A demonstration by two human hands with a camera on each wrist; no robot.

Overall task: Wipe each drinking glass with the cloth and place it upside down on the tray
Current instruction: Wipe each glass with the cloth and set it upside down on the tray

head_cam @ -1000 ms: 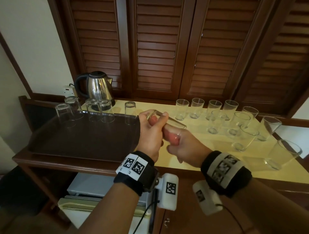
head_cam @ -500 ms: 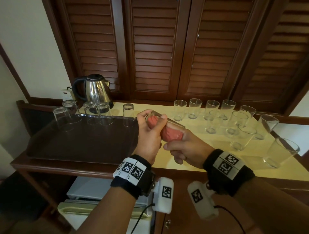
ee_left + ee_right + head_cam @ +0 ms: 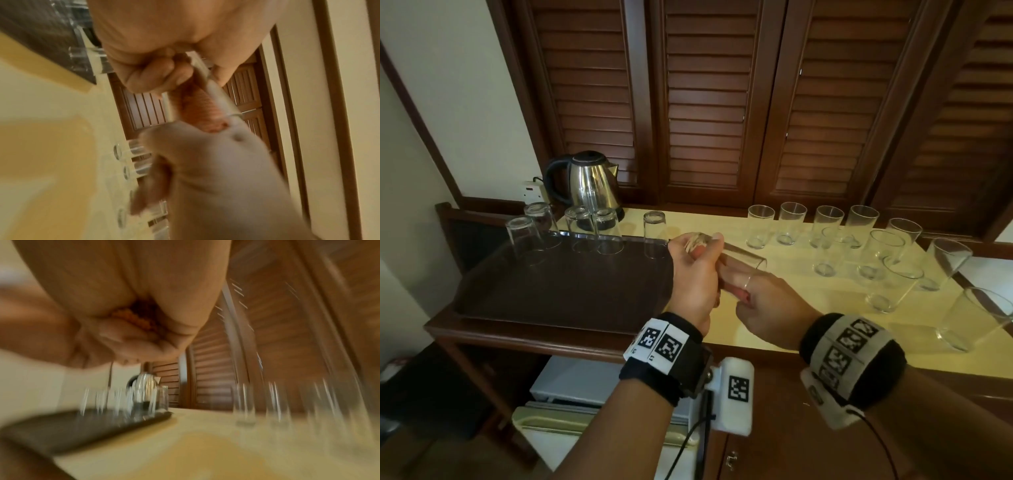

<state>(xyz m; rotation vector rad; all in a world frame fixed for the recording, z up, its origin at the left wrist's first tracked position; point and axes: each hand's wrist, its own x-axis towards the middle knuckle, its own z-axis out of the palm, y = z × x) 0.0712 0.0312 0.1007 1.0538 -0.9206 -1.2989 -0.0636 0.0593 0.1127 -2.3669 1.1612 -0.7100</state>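
My left hand (image 3: 697, 265) grips a clear drinking glass (image 3: 743, 258) by its base end and holds it on its side above the counter, mouth to the right. My right hand (image 3: 760, 303) has fingers pushed into the mouth and pinches a pink cloth (image 3: 196, 110) inside the glass (image 3: 223, 101). In the head view only a bit of the cloth (image 3: 742, 294) shows by the fingers. The dark brown tray (image 3: 551, 291) lies to the left, with several glasses upside down (image 3: 604, 233) along its far edge.
Several upright glasses (image 3: 825, 236) stand on the yellow counter (image 3: 791, 301) to the right, some close to the front edge. A steel kettle (image 3: 590, 185) stands behind the tray. Louvred wooden doors (image 3: 705, 102) close off the back.
The pink wad that showed inside the glass is now mostly hidden as my right fingers sit deeper in it. My left hand keeps its grip on the glass.
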